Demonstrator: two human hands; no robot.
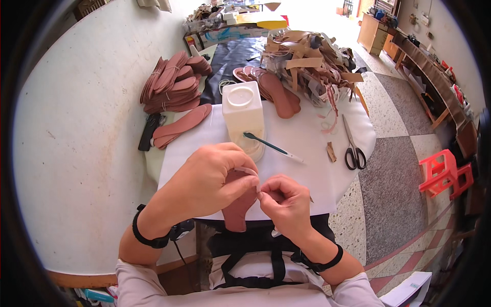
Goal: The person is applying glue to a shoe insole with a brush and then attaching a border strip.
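While the brown sole piece (237,211) sat between your hands, narrow end pointing toward you, its wider part lay partly behind the fingers of your left hand (212,176), which were curled closed to hold it. A pale strip (258,188) ran beside it to your right hand (286,202), whose thumb and forefinger were pinched together on its end. Your left wrist arched inward, your right forearm slanted in, and your fingertips nearly met, just nearer you than the white container (242,115).
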